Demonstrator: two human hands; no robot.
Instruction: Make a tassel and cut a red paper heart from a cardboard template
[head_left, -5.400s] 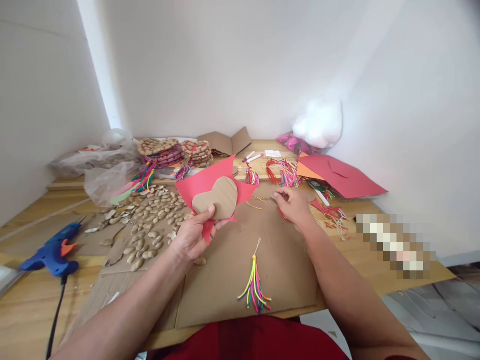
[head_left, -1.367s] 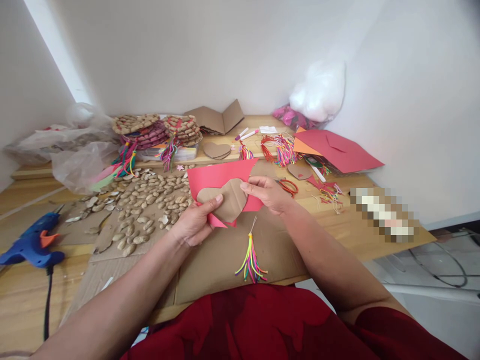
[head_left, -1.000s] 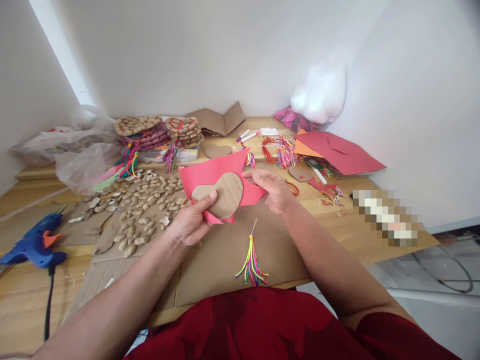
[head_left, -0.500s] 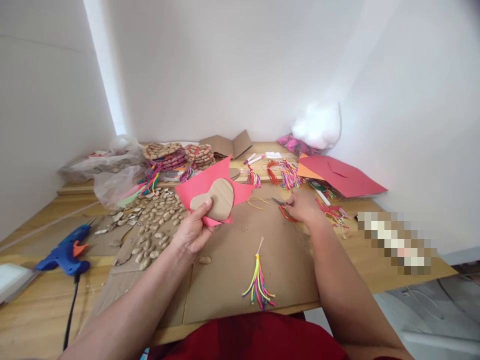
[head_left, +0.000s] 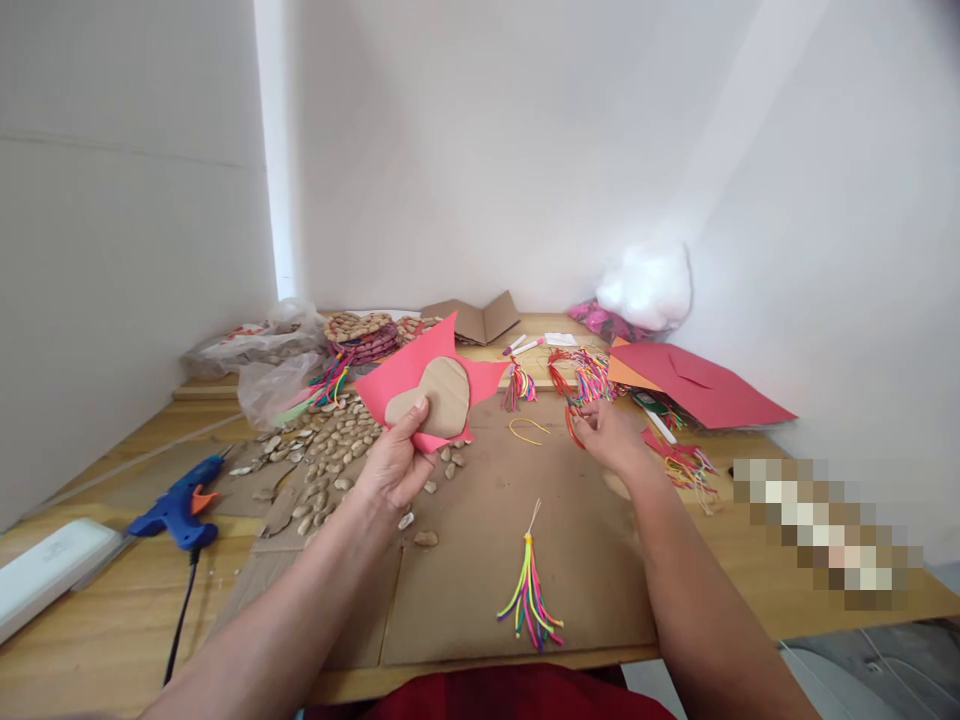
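My left hand [head_left: 396, 455] grips a heart-shaped cardboard piece [head_left: 444, 395] together with pink paper [head_left: 409, 365] behind it, the thumb pressed on the cardboard. The paper's pointed corners stick out around the heart. My right hand [head_left: 606, 432] is closed on small scissors [head_left: 574, 412] with red-orange handles, above the far right part of the cardboard mat [head_left: 577, 560]. A yellow cord [head_left: 529, 432] lies curved on the mat between my hands. Nearer to me rests a multicoloured cord tassel [head_left: 530, 600].
Peanuts and shells [head_left: 330, 465] spread at the left, beside a blue glue gun [head_left: 176, 508] and a white box-like device [head_left: 56, 570]. Peanut-covered pieces [head_left: 360, 330], markers [head_left: 527, 347] and tassels [head_left: 592, 375] line the back. Red paper [head_left: 709, 385] lies at the right.
My right hand has lifted the scissors from the mat, and their blades now point more away from me. My left hand still holds the heart and paper. The camera view has shifted.
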